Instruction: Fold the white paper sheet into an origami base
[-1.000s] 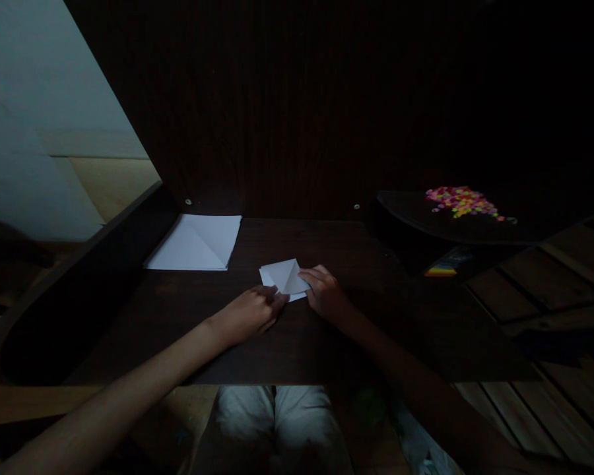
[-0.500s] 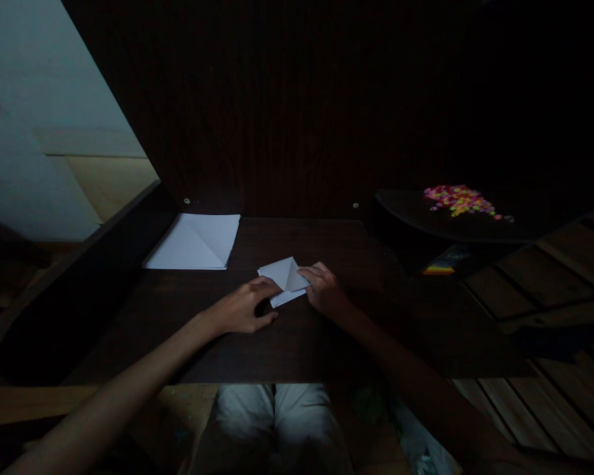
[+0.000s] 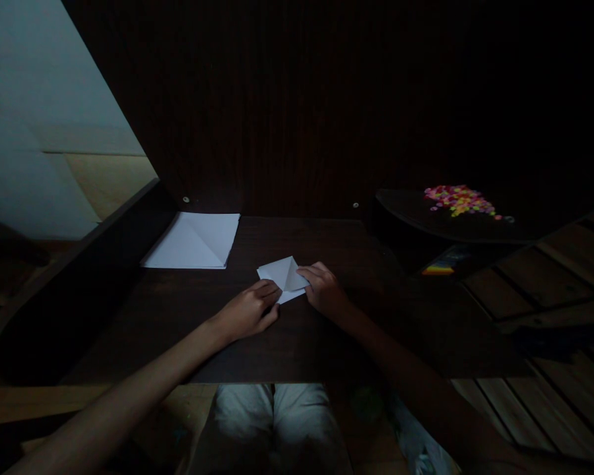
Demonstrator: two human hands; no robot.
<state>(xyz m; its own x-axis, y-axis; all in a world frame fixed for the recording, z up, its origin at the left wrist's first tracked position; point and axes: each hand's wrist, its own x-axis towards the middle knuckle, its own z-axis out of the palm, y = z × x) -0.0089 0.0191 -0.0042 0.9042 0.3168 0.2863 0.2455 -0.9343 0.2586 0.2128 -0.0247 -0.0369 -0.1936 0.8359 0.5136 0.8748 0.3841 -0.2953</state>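
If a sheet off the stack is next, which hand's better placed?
Left, I'd say: the left hand is nearer the stack, on the same side, though it touches the folded paper. The right hand is farther off, at the folded paper's right side.

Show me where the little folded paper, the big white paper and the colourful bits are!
Little folded paper [image 3: 284, 275]: head view, middle of its top.
Big white paper [image 3: 195, 243]: head view, middle of its flat top.
Colourful bits [image 3: 459, 199]: head view, middle of the pile.

White folded paper [image 3: 285, 274] (layered, creased) on the dark desktop [image 3: 297, 346]
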